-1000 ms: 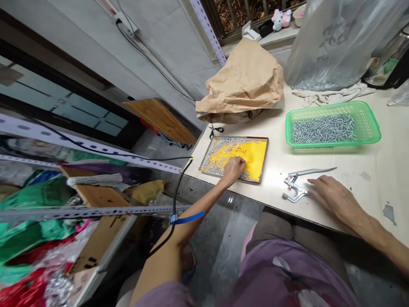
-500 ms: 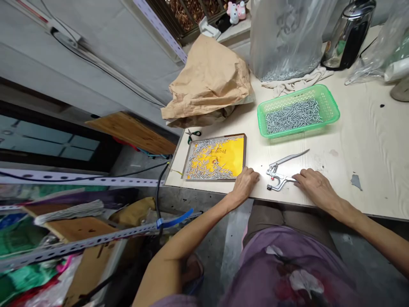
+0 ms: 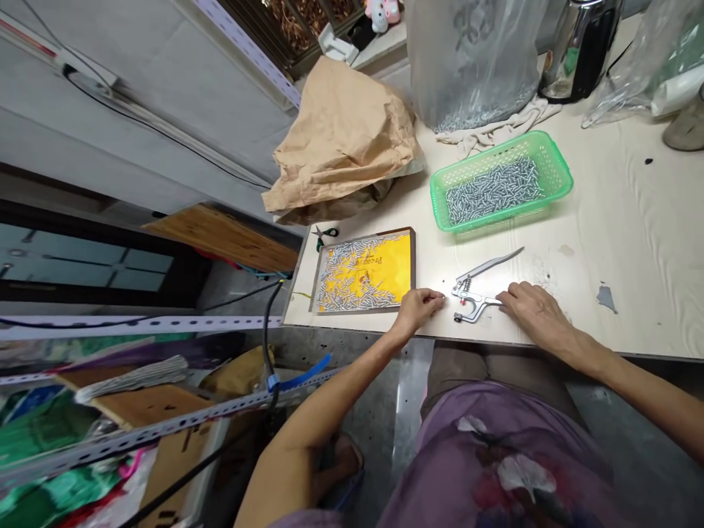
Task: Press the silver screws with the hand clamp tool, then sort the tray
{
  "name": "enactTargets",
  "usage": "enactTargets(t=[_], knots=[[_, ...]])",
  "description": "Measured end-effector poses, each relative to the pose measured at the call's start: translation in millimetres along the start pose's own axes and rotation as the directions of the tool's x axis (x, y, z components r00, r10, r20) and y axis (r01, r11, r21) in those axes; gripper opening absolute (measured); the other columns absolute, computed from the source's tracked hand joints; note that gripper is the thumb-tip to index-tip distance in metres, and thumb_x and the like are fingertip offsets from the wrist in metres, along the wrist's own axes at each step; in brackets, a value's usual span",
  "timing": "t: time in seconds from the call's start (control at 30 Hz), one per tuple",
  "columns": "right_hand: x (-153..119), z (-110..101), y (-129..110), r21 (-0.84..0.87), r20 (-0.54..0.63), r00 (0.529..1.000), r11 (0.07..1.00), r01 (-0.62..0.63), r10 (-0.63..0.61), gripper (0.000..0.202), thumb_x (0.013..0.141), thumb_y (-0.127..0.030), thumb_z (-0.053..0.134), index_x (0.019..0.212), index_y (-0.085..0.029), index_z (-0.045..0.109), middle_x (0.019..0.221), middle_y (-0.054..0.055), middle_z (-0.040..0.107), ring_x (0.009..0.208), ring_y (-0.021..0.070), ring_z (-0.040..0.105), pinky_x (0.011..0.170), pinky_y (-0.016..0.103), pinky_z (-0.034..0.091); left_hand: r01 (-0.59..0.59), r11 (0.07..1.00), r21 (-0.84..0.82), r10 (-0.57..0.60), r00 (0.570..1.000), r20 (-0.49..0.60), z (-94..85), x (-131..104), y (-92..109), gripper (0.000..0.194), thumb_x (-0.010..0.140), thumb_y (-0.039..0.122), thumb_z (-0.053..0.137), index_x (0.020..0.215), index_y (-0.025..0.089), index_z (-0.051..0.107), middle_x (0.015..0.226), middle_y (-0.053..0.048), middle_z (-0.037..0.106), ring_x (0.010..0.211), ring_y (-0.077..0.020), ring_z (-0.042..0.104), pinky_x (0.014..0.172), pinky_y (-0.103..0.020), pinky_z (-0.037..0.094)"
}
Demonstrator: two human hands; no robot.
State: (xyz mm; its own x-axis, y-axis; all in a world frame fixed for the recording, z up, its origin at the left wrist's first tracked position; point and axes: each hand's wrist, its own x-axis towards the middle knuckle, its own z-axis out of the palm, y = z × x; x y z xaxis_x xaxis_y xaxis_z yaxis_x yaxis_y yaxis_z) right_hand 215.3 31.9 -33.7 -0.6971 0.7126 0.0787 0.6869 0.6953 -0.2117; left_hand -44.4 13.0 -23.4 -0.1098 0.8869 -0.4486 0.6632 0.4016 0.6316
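My left hand (image 3: 416,310) is at the right side of the shallow tray, its thumb and forefinger pinched together toward the pliers. Whatever it holds is too small to make out. My right hand (image 3: 531,312) is closed on the end of one handle of the silver snap-fastener pliers (image 3: 477,302). These lie on the table with jaws facing left and the other handle spread upward. Small metal pieces (image 3: 357,297) cover much of the yellow-bottomed shallow tray (image 3: 397,268). Beyond the pliers, a green plastic basket (image 3: 558,170) holds many similar metal pieces (image 3: 495,191).
A crumpled brown paper bag (image 3: 346,139) stands behind the tray, near green-handled scissors (image 3: 325,235). Farther back are a large clear plastic bag (image 3: 476,73), a cloth (image 3: 498,125) and an electric kettle (image 3: 580,51). The table's front edge (image 3: 341,325) runs close to my lap.
The view has shifted slightly. My left hand's fingers now reach out straighter toward the pliers, in a pinch. My right hand stays on the handle.
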Motion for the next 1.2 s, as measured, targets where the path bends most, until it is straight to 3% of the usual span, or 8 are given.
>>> enactTargets(t=[0.1, 0.23, 0.5, 0.83, 1.0, 1.1, 1.2], knots=[[0.6, 0.5, -1.1, -0.009, 0.029, 1.000, 1.000, -0.013, 0.013, 0.015, 0.094, -0.014, 0.050, 0.092, -0.016, 0.065, 0.085, 0.009, 0.061, 0.080, 0.0215, 0.052, 0.067, 0.032, 0.032, 0.196, 0.909, -0.368, -0.156, 0.978, 0.137, 5.0, 1.4, 5.0, 0.028, 0.072, 0.035, 0.077, 0.083, 0.010, 0.072, 0.066, -0.003, 0.066, 0.051, -0.0073, 0.051, 0.050, -0.020, 0.044], [0.9, 2.6, -2.0, -0.007, 0.031, 0.999, 1.000, -0.026, 0.026, 0.016, 0.094, -0.014, 0.049, 0.092, -0.017, 0.065, 0.085, 0.008, 0.061, 0.078, 0.0207, 0.051, 0.066, 0.031, 0.030, 0.280, 0.839, -0.467, -0.209, 0.957, 0.199, 15.9, -1.7, 14.3, 0.039, 0.058, 0.043, 0.085, 0.074, 0.009, 0.071, 0.056, 0.002, 0.059, 0.044, -0.0040, 0.043, 0.041, -0.018, 0.036], [-1.5, 8.3, -2.1, -0.012, 0.009, 1.000, 1.000, -0.025, 0.025, 0.016, 0.094, -0.015, 0.048, 0.093, -0.016, 0.064, 0.084, 0.008, 0.059, 0.078, 0.0210, 0.048, 0.066, 0.032, 0.027, 0.265, 0.897, -0.354, -0.232, 0.963, 0.134, 22.7, -7.8, 22.8, 0.029, 0.065, 0.037, 0.079, 0.072, 0.009, 0.071, 0.047, 0.007, 0.045, 0.040, -0.0028, 0.031, 0.038, -0.018, 0.023], [-1.6, 7.0, -3.9, -0.010, 0.058, 0.998, 0.999, -0.036, 0.037, 0.018, 0.091, -0.010, 0.048, 0.094, -0.017, 0.064, 0.087, 0.009, 0.059, 0.079, 0.0215, 0.048, 0.067, 0.033, 0.028, 0.276, 0.960, -0.055, -0.261, 0.947, 0.188, 16.1, -3.3, 27.2, 0.024, 0.071, 0.034, 0.073, 0.069, 0.010, 0.070, 0.050, 0.005, 0.049, 0.044, -0.0044, 0.037, 0.039, -0.016, 0.028], [-1.4, -1.4, -5.0, 0.016, 0.106, 0.993, 0.999, -0.050, 0.048, 0.016, 0.092, -0.019, 0.051, 0.102, -0.017, 0.063, 0.098, 0.012, 0.062, 0.087, 0.0237, 0.052, 0.071, 0.034, 0.033, 0.277, 0.960, -0.032, -0.263, 0.938, 0.228, 15.8, -4.6, 26.8, 0.022, 0.075, 0.031, 0.070, 0.067, 0.010, 0.069, 0.052, 0.004, 0.052, 0.043, -0.0048, 0.039, 0.038, -0.017, 0.031], [3.6, -4.6, 4.2, 0.036, 0.080, 0.996, 0.999, -0.041, 0.038, 0.048, 0.086, -0.037, 0.064, 0.127, -0.015, 0.053, 0.128, 0.018, 0.055, 0.106, 0.0304, 0.052, 0.080, 0.038, 0.040, 0.283, 0.958, -0.037, -0.267, 0.934, 0.238, 15.6, -5.5, 25.5, 0.021, 0.075, 0.032, 0.071, 0.073, 0.010, 0.071, 0.053, 0.004, 0.052, 0.043, -0.0050, 0.040, 0.038, -0.017, 0.033], [13.9, -2.7, 20.4, 0.035, 0.043, 0.999, 0.999, -0.001, -0.001, 0.087, 0.077, -0.054, 0.070, 0.145, -0.013, 0.034, 0.150, 0.022, 0.036, 0.132, 0.0387, 0.035, 0.097, 0.048, 0.037, 0.283, 0.958, -0.038, -0.267, 0.934, 0.238, 15.3, -6.0, 24.7, 0.022, 0.074, 0.032, 0.072, 0.077, 0.011, 0.073, 0.054, 0.005, 0.053, 0.043, -0.0049, 0.040, 0.039, -0.017, 0.033]])
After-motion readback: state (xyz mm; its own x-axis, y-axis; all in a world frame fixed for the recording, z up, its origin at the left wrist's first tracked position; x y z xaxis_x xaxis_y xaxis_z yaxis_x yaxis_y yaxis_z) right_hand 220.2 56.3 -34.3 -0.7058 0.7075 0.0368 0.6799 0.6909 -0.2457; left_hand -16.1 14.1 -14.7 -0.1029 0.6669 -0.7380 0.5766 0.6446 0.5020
